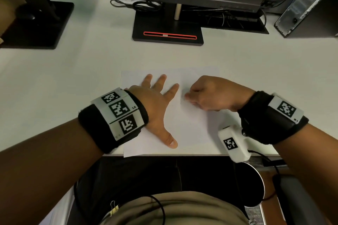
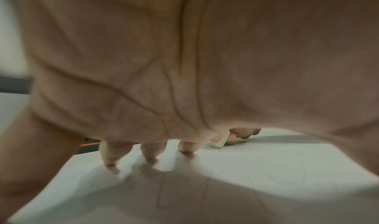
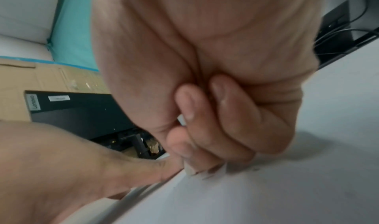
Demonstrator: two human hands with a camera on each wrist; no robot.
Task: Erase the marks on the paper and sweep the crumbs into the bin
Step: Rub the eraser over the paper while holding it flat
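Observation:
A white paper (image 1: 190,128) lies on the white desk (image 1: 73,71), its near edge at the desk's front edge. My left hand (image 1: 157,100) presses flat on the paper with fingers spread. My right hand (image 1: 206,95) is curled just right of it, gripping a white eraser (image 3: 189,169) whose tip touches the sheet. From the left wrist view the eraser (image 2: 218,142) shows beyond my left fingertips (image 2: 110,162). Faint pencil marks (image 2: 164,193) run across the paper under my palm. A few dark crumbs (image 3: 255,169) lie beside the eraser.
A round bin (image 1: 263,186) with a metal rim stands under the desk's front edge at the right. A monitor stand (image 1: 167,29) and cables sit behind the paper. A computer tower (image 1: 307,2) is far right and another black base (image 1: 36,23) far left.

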